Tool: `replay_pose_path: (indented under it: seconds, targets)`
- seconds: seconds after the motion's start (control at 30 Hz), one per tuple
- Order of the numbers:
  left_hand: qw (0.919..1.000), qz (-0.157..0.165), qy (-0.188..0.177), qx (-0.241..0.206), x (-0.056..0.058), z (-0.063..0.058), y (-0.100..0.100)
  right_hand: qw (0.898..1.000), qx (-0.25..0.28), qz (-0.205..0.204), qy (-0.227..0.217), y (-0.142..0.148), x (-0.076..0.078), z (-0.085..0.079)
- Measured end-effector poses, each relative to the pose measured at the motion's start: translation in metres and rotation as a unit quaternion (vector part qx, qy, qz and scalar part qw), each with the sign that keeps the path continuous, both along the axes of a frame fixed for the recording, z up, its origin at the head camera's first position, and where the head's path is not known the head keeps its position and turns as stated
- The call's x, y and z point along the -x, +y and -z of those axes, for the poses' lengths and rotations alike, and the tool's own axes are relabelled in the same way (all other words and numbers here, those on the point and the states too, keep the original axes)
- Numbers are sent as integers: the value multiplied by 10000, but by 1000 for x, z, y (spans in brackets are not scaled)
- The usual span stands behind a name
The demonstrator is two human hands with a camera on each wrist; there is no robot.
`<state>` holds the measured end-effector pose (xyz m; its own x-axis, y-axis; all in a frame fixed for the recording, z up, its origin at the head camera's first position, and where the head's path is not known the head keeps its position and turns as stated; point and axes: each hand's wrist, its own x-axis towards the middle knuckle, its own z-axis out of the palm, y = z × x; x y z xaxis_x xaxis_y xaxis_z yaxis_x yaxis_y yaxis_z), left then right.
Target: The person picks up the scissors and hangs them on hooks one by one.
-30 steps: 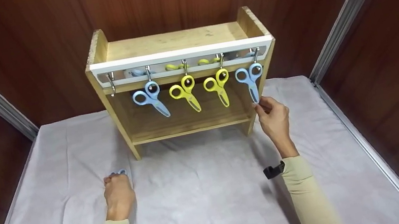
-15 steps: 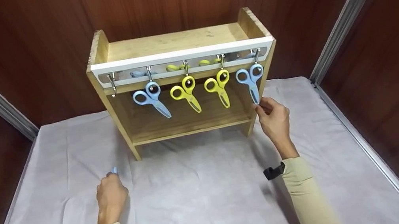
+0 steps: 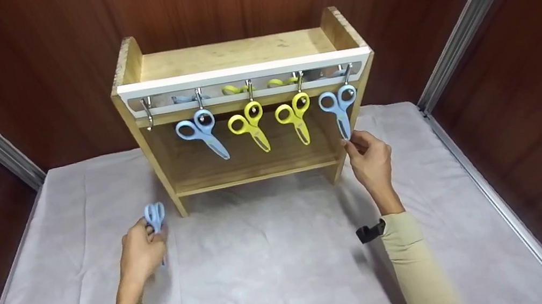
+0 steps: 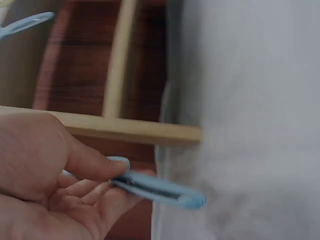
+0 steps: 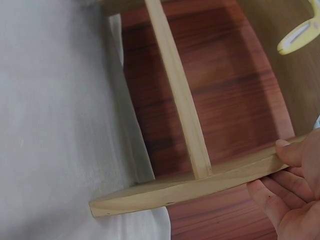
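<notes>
My left hand (image 3: 139,251) is raised left of the wooden shelf (image 3: 253,179), pinching light blue scissors (image 3: 155,219) with the handle loops upward. In the left wrist view, thumb and fingers grip these scissors (image 4: 165,192) around the blade area. At the shelf's right side, my right hand (image 3: 373,160) holds the side panel (image 5: 235,177) between thumb and fingers. Just above that hand hang blue scissors (image 3: 340,108). Two yellow scissors (image 3: 252,128) and another blue pair (image 3: 201,133) hang from hooks farther left. The leftmost silver hook (image 3: 147,114) carries no scissors.
A white rail (image 3: 242,72) with metal hooks runs along the shelf's upper front. Pale grey cloth (image 3: 267,266) covers the surface beneath. Dark reddish-brown wood panels (image 3: 225,1) enclose the back and sides, with metal strips at the corners.
My left hand has moved slightly left and lifted the blue scissors off the cloth, turning their handles upward. My right hand stays at the shelf's side.
</notes>
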<state>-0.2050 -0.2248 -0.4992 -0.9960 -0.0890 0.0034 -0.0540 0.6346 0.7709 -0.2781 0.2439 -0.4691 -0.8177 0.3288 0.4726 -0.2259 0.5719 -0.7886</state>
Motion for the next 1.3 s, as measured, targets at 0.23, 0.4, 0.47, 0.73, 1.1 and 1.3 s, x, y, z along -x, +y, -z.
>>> replay_pose_path:
  seconds: [0.23,0.4,0.47,0.73,1.1,1.3]
  targets:
    - [9891,428,-39,-1406,-3,-28,11,10000,-89,9,5,0,-1,-1]
    - [9720,614,174,-2261,-4,-41,19,10000,-69,19,-5,1,0,0]
    - [9658,686,252,-2487,-4,-45,22,10000,-28,10,0,1,0,1]
    - [9496,782,592,-2979,-2,-66,27,9999,-141,56,12,1,1,0]
    - [9231,1026,895,-3595,0,-86,29,9999,-105,30,-61,0,1,1]
    - [9164,1010,1124,-3705,1,-96,33,9999,-123,85,-12,0,1,1]
